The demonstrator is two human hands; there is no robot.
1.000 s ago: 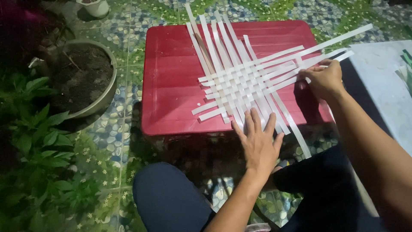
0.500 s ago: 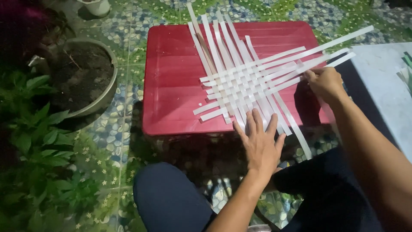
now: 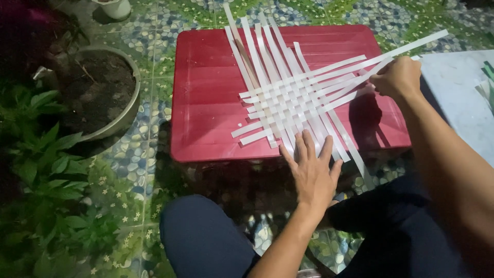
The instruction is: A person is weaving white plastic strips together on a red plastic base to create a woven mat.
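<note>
At lid's near edge, left hand flat on woven strips; right hand pinches strip.

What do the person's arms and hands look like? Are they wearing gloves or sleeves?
No gloves and no sleeves in view. The left hand and right hand are bare, with bare forearms. I see no rings, watch or bracelets. Lower down, the person wears dark blue trousers.

You have two hands in view: your left hand and your right hand. One red plastic counter carries one woven mat of white strips; the strips overlap too much for you to count surely, though roughly eight run lengthwise. Beside you stand one round pot of soil, one white pot and one leafy plant.
</note>
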